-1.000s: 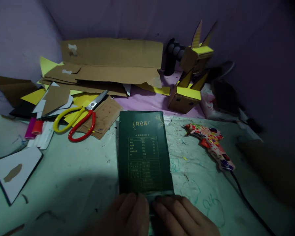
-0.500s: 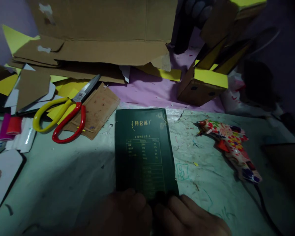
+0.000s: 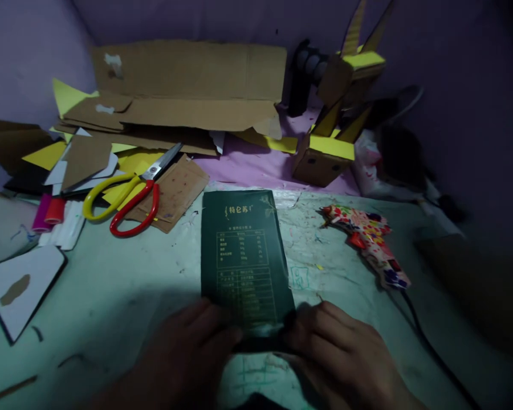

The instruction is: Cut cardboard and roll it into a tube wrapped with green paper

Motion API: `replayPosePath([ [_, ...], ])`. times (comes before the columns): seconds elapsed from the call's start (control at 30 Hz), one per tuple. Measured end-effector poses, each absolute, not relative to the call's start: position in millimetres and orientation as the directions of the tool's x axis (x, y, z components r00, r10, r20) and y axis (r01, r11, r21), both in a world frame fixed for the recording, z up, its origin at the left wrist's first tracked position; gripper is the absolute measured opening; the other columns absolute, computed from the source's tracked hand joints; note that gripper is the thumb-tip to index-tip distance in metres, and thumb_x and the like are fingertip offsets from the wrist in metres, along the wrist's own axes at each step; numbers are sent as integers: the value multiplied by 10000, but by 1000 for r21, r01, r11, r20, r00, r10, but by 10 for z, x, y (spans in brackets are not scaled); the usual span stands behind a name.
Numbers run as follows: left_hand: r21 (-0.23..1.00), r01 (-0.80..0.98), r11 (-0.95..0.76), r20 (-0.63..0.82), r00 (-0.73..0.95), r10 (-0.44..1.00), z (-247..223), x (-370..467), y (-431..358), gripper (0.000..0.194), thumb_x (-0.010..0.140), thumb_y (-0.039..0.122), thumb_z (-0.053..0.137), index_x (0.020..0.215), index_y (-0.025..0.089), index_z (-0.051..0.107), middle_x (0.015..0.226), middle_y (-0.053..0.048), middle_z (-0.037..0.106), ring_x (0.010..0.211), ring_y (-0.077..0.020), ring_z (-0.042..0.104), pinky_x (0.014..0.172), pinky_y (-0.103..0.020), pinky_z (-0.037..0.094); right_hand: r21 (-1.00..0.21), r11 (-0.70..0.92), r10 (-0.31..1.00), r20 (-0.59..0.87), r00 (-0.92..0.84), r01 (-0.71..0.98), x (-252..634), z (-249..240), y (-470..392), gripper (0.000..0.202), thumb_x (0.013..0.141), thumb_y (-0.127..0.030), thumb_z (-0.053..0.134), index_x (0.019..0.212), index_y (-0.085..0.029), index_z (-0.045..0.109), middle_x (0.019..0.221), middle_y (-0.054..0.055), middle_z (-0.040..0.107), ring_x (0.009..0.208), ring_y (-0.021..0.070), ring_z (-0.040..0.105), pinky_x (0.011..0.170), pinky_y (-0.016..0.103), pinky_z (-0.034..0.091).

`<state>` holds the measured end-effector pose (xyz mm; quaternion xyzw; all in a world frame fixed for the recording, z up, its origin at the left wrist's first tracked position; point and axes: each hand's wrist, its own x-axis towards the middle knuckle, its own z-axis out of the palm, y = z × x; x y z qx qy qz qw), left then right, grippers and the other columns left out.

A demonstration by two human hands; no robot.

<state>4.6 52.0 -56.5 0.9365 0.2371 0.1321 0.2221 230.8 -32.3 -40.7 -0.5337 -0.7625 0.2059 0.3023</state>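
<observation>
A dark green printed card panel [image 3: 243,250] with gold lettering lies flat on the table in front of me. My left hand [image 3: 196,336] grips its near left corner, fingers curled over the edge. At the near right corner my right hand [image 3: 329,336] pinches the same panel. The near edge between the hands looks folded up or creased, though shadow hides the detail. To the right of the panel lies a glue gun [image 3: 367,242] with a flowered body and a red trigger. Scissors [image 3: 132,191] with one yellow and one red handle rest on cardboard scraps to the left.
A long folded cardboard box [image 3: 196,114] stands at the back. Cardboard boxes with yellow tops and pointed ears [image 3: 325,162] stand at back right. Markers [image 3: 62,222] and a white card piece [image 3: 25,285] lie left. The glue gun's cord [image 3: 427,341] runs toward the front right.
The view has drawn back and shows more of the table and wall. My hands have spread apart along the panel's near edge, which now shows between them.
</observation>
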Motion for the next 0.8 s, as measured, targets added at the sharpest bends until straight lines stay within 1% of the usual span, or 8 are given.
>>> replayPosePath([
  [0.13, 239, 436, -867, 386, 777, 497, -541, -128, 464, 276, 886, 157, 376, 974, 244, 623, 867, -19, 667, 819, -169, 606, 685, -245, 491, -618, 352, 931, 307, -196, 703, 2330, -441, -406, 63, 846, -144, 612, 908, -138, 617, 777, 70, 618, 683, 181, 508, 559, 286, 429],
  [0.23, 167, 458, -873, 436, 760, 482, -542, -195, 444, 284, 942, 203, 348, 982, 241, 627, 908, -13, 686, 881, -165, 621, 741, -244, 500, -609, 346, 924, 352, -149, 713, 2329, -416, -410, 70, 875, -185, 585, 910, -138, 622, 761, 74, 624, 661, 182, 523, 537, 288, 443],
  [0.3, 188, 451, -873, 440, 756, 485, -547, -202, 437, 272, 962, 217, 355, 967, 223, 627, 899, -19, 694, 867, -162, 628, 744, -243, 502, -606, 342, 929, 331, -163, 718, 2338, -410, -404, 114, 905, -186, 532, 974, -142, 611, 809, 82, 641, 696, 192, 543, 574, 304, 470],
  [0.37, 252, 464, -849, 415, 741, 528, -545, -179, 434, 273, 976, 214, 350, 927, 212, 619, 826, -12, 689, 768, -144, 630, 682, -230, 499, -592, 340, 934, 303, -189, 731, 2347, -434, -392, 142, 920, -182, 497, 1018, -150, 594, 846, 87, 649, 726, 204, 549, 611, 327, 483],
  [0.47, 356, 509, -784, 328, 717, 615, -507, -116, 444, 317, 983, 196, 299, 842, 228, 581, 686, 21, 644, 593, -122, 595, 545, -218, 464, -575, 316, 944, 274, -186, 755, 2342, -504, -366, 106, 909, -150, 490, 955, -152, 586, 793, 81, 630, 701, 207, 537, 591, 331, 462],
  [0.63, 311, 572, -759, 162, 755, 635, -363, -51, 527, 326, 939, 220, 308, 710, 234, 541, 619, 14, 603, 523, -150, 581, 460, -244, 448, -569, 202, 978, 154, -139, 797, 2303, -524, -322, 162, 906, -139, 456, 796, -177, 569, 706, 64, 589, 648, 200, 527, 548, 318, 434],
  [0.73, 338, 578, -743, 139, 750, 647, -344, -33, 568, 332, 908, 199, 333, 653, 223, 544, 600, 7, 581, 517, -141, 569, 453, -231, 437, -605, 242, 965, 234, -121, 759, 2275, -477, -280, 95, 898, -181, 513, 853, -161, 594, 747, 71, 618, 691, 196, 560, 583, 311, 463],
  [0.8, 368, 534, -762, 236, 739, 631, -383, -16, 568, 349, 894, 195, 345, 600, 216, 532, 558, 9, 546, 490, -133, 534, 450, -230, 423, -525, 328, 919, 370, -136, 786, 2245, -457, -243, 112, 896, -249, 559, 918, -164, 630, 828, 75, 673, 757, 204, 595, 656, 328, 479],
])
